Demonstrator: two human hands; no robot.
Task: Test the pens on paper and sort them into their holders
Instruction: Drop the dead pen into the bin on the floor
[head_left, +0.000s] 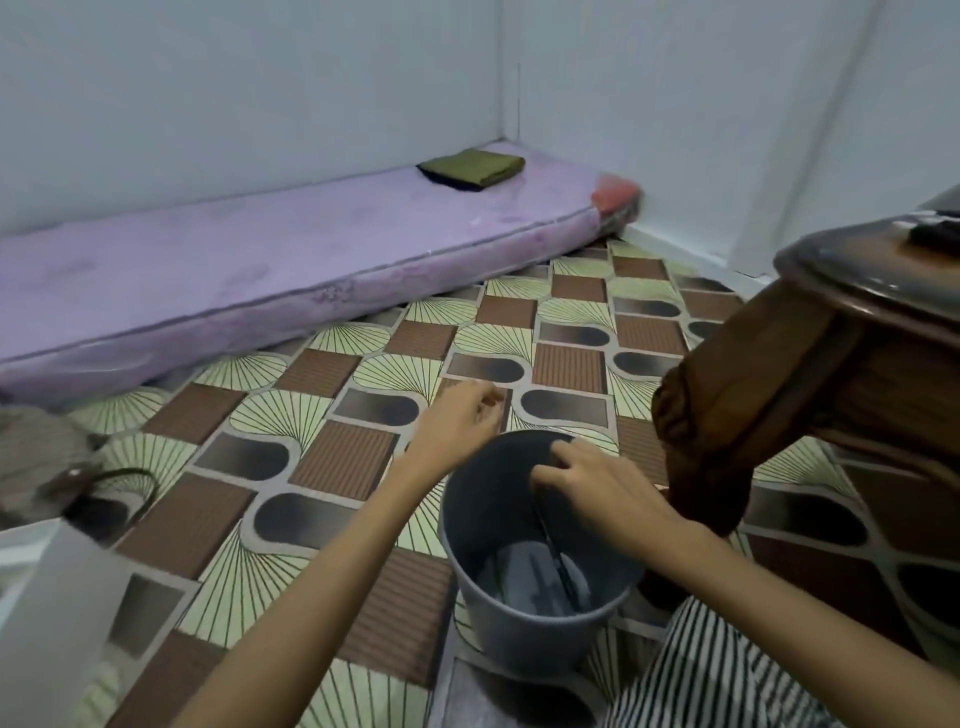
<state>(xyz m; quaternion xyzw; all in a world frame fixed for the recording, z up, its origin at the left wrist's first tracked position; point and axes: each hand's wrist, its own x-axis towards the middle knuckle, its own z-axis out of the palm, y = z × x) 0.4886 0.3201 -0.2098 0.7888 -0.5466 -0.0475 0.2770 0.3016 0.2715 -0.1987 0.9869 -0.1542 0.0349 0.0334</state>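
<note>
A grey plastic bucket (470, 525) stands on the patterned floor in front of me. My right hand (597, 488) hovers over its opening, and its fingertips pinch the top end of a thin dark pen (551, 540) that hangs slanted down inside the bucket. Dark blurred shapes (535, 574) lie at the bucket's bottom; I cannot tell what they are. My left hand (462, 421) floats just beyond the bucket's far left rim with its fingers loosely curled and nothing visible in them. No paper is in view.
A carved wooden table (810, 358) stands close on the right, with its leg next to the bucket. A purple mattress (270, 260) with a folded green cloth (470, 167) lies along the far wall. A bag (78, 483) sits at the left.
</note>
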